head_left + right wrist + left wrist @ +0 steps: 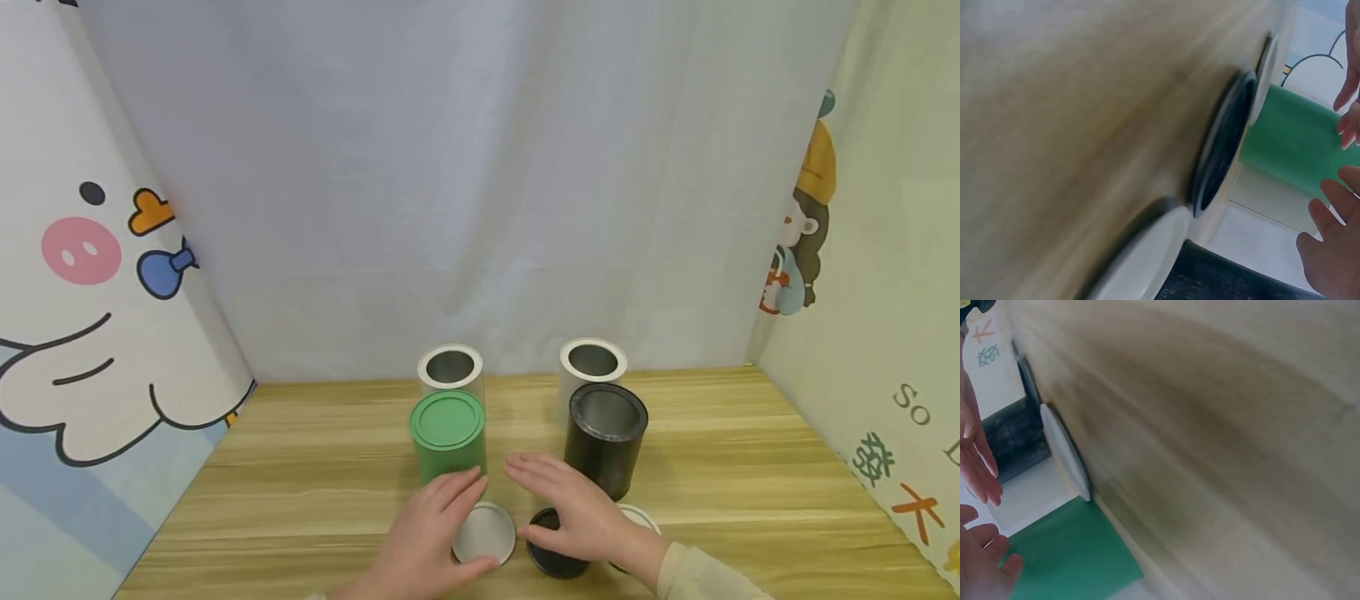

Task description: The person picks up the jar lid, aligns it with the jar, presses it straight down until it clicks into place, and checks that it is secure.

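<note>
My left hand [423, 537] is held with loosely bent fingers over the edge of a pale grey lid [486, 533], close in front of a green can [448, 454] with its green lid on. Over a black lid [557, 567] hovers my right hand [577, 512], fingers extended towards the left one and nothing in its grasp. An uncovered black can [607, 458] stands just behind it. In the right wrist view, the black lid [1225, 144] lies on the table between two pale lids. A white lid [639, 518] is partly hidden by my right forearm.
Two uncovered white cans, a left one [424, 372] and a right one [570, 392], stand behind the green and black cans. The wood-grain table [315, 467] meets a grey-white cloth [360, 208] at the back. Printed cartoon panels rise at both sides.
</note>
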